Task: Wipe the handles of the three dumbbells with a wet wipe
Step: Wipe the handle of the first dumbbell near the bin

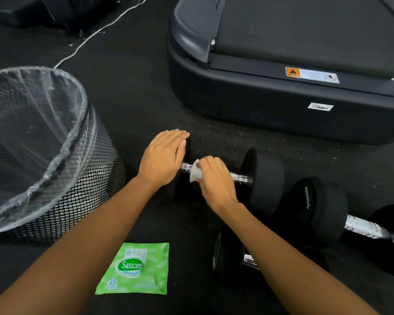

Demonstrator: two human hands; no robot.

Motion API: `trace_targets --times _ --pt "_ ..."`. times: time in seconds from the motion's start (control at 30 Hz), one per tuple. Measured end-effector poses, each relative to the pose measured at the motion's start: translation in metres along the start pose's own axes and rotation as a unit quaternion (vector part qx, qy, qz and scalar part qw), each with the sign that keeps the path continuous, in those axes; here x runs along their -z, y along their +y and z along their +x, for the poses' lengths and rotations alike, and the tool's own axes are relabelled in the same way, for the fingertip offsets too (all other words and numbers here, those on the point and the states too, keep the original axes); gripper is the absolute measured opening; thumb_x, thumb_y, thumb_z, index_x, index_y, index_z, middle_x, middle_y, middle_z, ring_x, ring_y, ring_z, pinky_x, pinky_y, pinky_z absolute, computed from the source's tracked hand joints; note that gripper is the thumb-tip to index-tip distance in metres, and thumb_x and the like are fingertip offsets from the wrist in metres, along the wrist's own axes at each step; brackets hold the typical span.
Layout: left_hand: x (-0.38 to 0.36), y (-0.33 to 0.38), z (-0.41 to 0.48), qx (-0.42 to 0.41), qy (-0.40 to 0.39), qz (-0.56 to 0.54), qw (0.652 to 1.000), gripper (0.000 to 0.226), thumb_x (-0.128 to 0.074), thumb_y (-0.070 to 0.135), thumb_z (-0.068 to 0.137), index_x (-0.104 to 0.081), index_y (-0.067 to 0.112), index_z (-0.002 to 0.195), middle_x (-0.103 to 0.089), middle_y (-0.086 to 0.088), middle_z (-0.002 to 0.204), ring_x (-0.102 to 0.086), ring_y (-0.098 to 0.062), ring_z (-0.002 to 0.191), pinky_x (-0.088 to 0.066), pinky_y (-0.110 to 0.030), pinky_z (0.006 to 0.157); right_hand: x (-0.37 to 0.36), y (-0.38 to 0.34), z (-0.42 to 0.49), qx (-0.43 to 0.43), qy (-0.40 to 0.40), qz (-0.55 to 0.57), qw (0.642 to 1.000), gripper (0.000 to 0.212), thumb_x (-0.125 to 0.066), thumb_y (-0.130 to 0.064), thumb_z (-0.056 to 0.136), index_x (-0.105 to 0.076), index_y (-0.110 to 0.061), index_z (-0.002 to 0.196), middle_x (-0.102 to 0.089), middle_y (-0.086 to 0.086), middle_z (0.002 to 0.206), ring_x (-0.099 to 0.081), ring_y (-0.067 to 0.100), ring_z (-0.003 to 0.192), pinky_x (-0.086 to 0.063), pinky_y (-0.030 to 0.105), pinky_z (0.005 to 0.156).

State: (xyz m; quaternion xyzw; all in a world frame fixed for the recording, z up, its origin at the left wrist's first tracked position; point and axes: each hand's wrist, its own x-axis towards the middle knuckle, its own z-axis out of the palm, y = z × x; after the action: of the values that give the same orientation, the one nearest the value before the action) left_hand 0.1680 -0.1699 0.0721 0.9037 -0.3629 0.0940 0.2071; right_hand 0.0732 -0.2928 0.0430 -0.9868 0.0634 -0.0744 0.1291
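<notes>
Three black dumbbells with chrome handles lie on the dark floor. The nearest-centre dumbbell (263,180) has my left hand (164,159) resting flat on its left weight, fingers together. My right hand (214,178) is wrapped over its chrome handle, pressing a white wet wipe (195,171) against the bar. A second dumbbell (321,210) lies to the right with its handle bare. The third dumbbell (228,258) lies under my right forearm, mostly hidden.
A green Sanicare wipes pack (134,269) lies flat near me. A black mesh bin (62,189) with a clear liner stands at the left. A treadmill base (282,103) fills the upper right. A white cable (89,37) runs across the floor behind.
</notes>
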Motion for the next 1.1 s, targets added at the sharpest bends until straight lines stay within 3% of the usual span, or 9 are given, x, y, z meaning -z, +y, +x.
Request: trace_targets --times 0.2,0.3,0.4,0.5,0.63,0.77,0.87,0.97,1.1 --pt "0.000 0.000 0.001 -0.002 0.007 -0.001 1.000 0.042 -0.030 0.026 0.097 -0.057 0.008 0.124 -0.061 -0.007 0.125 -0.050 -0.017 0.123 -0.026 -0.029 0.108 0.005 0.001 -0.001 -0.011 -0.004 0.016 1.000 0.035 -0.064 -0.005 0.080 -0.055 -0.009 0.113 -0.057 0.007 0.109 -0.049 0.023 0.100 -0.036 0.032 0.096" --pt "-0.001 0.000 0.002 0.004 0.002 0.000 1.000 0.039 -0.033 0.023 0.097 -0.057 0.008 0.125 -0.061 -0.006 0.125 -0.050 -0.016 0.124 -0.025 -0.029 0.108 0.008 -0.001 0.006 -0.019 -0.039 0.044 0.998 0.039 -0.056 -0.020 0.090 -0.049 -0.010 0.127 -0.056 0.006 0.122 -0.046 0.022 0.112 -0.030 0.033 0.106" --pt "-0.001 0.000 0.003 0.002 -0.001 0.001 1.000 0.044 -0.028 0.027 0.097 -0.057 0.009 0.125 -0.060 -0.005 0.126 -0.049 -0.016 0.124 -0.024 -0.027 0.108 0.013 0.001 0.016 -0.029 -0.086 0.033 0.995 0.040 -0.045 -0.032 0.097 -0.047 -0.011 0.131 -0.057 0.007 0.125 -0.045 0.022 0.117 -0.024 0.031 0.107" --pt "-0.001 -0.001 0.002 0.002 -0.001 -0.002 1.000 0.044 -0.028 0.027 0.097 -0.057 0.009 0.125 -0.060 -0.006 0.126 -0.049 -0.015 0.124 -0.025 -0.028 0.108 0.013 -0.003 0.016 -0.027 -0.081 0.040 0.996 0.037 -0.050 -0.024 0.095 -0.049 -0.011 0.129 -0.058 0.008 0.123 -0.047 0.022 0.115 -0.024 0.031 0.107" --pt "0.000 0.001 0.001 0.002 0.005 -0.002 1.000 0.047 -0.026 0.029 0.096 -0.058 0.009 0.124 -0.061 -0.006 0.125 -0.050 -0.015 0.123 -0.024 -0.026 0.108 0.004 -0.002 0.002 0.008 -0.035 0.075 0.997 0.050 -0.061 -0.002 0.082 -0.049 -0.011 0.129 -0.055 0.005 0.128 -0.046 0.019 0.122 -0.011 0.028 0.115" --pt "-0.001 0.000 0.001 -0.001 0.010 -0.004 1.000 0.047 -0.026 0.029 0.096 -0.058 0.009 0.123 -0.061 -0.006 0.124 -0.051 -0.016 0.122 -0.024 -0.026 0.107 0.008 0.006 0.003 -0.032 -0.049 0.094 0.994 0.046 -0.057 -0.012 0.088 -0.046 -0.013 0.133 -0.054 0.004 0.130 -0.044 0.018 0.124 -0.011 0.028 0.115" --pt "-0.001 0.000 0.002 0.001 0.009 -0.004 1.000 0.048 -0.026 0.030 0.096 -0.059 0.009 0.123 -0.061 -0.005 0.124 -0.051 -0.016 0.122 -0.024 -0.027 0.108 0.010 0.001 0.016 -0.051 -0.097 0.091 0.990 0.039 -0.053 -0.021 0.093 -0.048 -0.012 0.130 -0.057 0.008 0.125 -0.048 0.024 0.118 -0.022 0.032 0.110" --pt "-0.001 0.000 0.002 0.005 0.003 -0.003 1.000 0.048 -0.025 0.030 0.096 -0.058 0.010 0.124 -0.061 -0.005 0.125 -0.050 -0.015 0.123 -0.023 -0.026 0.108 0.006 -0.009 0.031 -0.037 -0.121 0.068 0.990 0.029 -0.055 -0.018 0.090 -0.055 -0.011 0.119 -0.062 0.011 0.113 -0.054 0.027 0.108 -0.031 0.032 0.102" --pt "0.000 -0.001 0.002 0.006 0.001 -0.005 1.000 0.043 -0.030 0.026 0.097 -0.058 0.009 0.124 -0.060 -0.006 0.126 -0.050 -0.016 0.124 -0.024 -0.026 0.108 0.005 -0.008 0.021 -0.009 -0.084 0.067 0.994 0.042 -0.059 -0.008 0.085 -0.050 -0.010 0.126 -0.060 0.009 0.118 -0.053 0.023 0.112 -0.022 0.029 0.111"
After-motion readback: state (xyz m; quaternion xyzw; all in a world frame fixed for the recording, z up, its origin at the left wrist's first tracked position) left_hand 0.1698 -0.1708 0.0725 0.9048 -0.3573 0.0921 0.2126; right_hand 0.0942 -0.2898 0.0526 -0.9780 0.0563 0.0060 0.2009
